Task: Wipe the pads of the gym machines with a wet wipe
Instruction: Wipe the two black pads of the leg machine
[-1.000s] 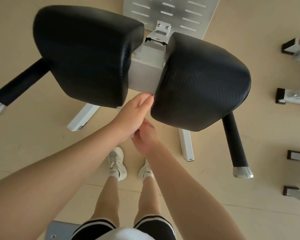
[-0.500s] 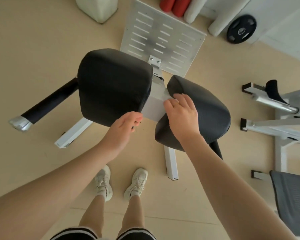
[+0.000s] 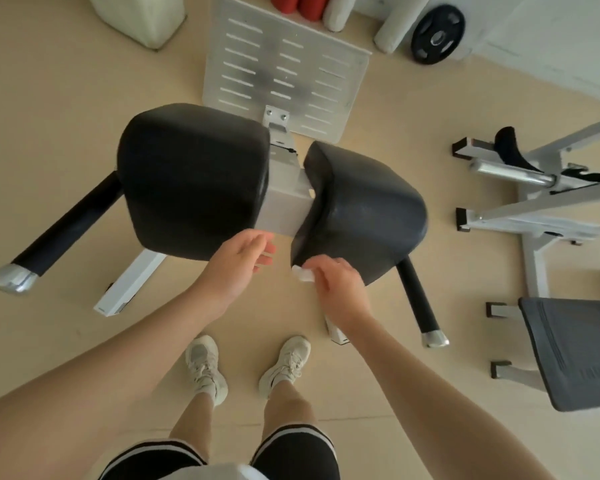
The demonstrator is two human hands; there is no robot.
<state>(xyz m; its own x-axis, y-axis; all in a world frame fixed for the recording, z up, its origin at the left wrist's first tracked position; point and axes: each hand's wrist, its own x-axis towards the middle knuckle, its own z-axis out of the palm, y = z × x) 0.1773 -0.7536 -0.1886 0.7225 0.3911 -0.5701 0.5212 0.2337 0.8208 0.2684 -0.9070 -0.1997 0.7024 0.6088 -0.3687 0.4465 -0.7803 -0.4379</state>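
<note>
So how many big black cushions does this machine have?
2. The left pad is beside the left hand. The right pad sits above the right hand holding the wipe.

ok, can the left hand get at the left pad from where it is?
Probably yes: the left hand is open and empty, right at the near edge of the left pad, nothing between them. The wipe is in the right hand.
</note>
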